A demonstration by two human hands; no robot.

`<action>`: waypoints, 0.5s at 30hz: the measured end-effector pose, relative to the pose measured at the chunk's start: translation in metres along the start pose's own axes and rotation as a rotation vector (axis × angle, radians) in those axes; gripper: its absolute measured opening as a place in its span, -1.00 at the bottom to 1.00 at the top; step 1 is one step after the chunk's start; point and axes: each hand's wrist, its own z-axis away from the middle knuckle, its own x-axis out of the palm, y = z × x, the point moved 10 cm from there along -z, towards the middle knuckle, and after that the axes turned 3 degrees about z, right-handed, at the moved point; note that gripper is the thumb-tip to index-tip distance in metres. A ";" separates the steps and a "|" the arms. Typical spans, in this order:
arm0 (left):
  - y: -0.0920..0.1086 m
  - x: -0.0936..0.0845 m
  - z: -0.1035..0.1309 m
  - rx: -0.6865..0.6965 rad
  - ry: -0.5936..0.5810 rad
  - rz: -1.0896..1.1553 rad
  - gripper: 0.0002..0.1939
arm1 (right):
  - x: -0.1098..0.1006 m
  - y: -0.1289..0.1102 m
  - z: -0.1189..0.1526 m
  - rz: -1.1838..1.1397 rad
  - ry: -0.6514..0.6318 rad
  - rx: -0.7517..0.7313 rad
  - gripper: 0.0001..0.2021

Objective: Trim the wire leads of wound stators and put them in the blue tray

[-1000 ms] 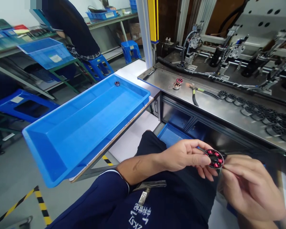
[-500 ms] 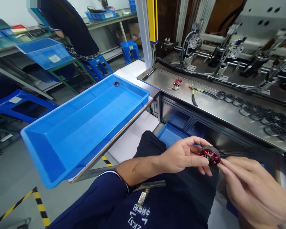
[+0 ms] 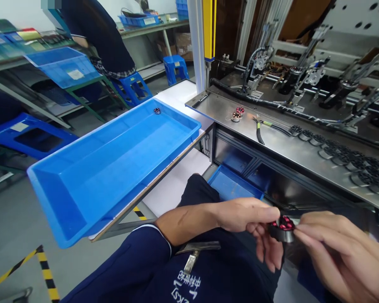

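Note:
Above my lap, a round motor stator point(image 3: 283, 232) with red windings and a dark ring is held between both hands. My left hand point(image 3: 252, 221) grips it from the left, thumb on top and fingers curled beneath. On the other side, my right hand point(image 3: 341, 244) pinches its right edge between thumb and fingertips; whether a fine wire is in that pinch is too small to tell. Two more wound stators point(image 3: 237, 115) lie on the metal bench, beside pliers point(image 3: 260, 129) with green-and-black handles.
A large blue tray point(image 3: 113, 168) stands at my left, with one small stator point(image 3: 157, 111) in its far corner. Several dark stators point(image 3: 350, 155) line the metal bench point(image 3: 290, 155). Machine fixtures point(image 3: 293, 80) rise behind it. A co-worker point(image 3: 97, 33) sits at the far left.
Both hands have lowered slightly and tipped the stator, so its side ring now faces me and the windings point upward. My left thumb has moved onto its top.

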 end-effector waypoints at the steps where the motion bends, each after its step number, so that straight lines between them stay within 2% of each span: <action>1: 0.005 0.000 0.001 0.053 0.015 -0.008 -0.36 | -0.002 0.001 0.001 0.020 0.009 0.009 -0.88; 6: 0.049 -0.009 0.019 0.490 0.273 0.024 -0.54 | -0.009 0.013 -0.002 0.067 0.070 0.158 -0.93; 9: 0.064 -0.014 0.025 0.624 0.335 0.095 -0.54 | -0.009 0.014 -0.009 0.001 0.067 0.184 -0.94; 10: 0.064 -0.017 0.023 0.610 0.346 0.111 -0.52 | -0.008 0.012 -0.011 -0.036 0.052 0.158 -0.92; 12: 0.049 -0.019 0.009 0.430 0.297 0.101 -0.43 | -0.008 0.008 -0.014 -0.092 0.025 0.090 -0.87; 15: 0.011 -0.004 -0.009 0.043 0.052 0.039 -0.26 | -0.008 0.006 -0.013 -0.093 0.002 0.041 -0.85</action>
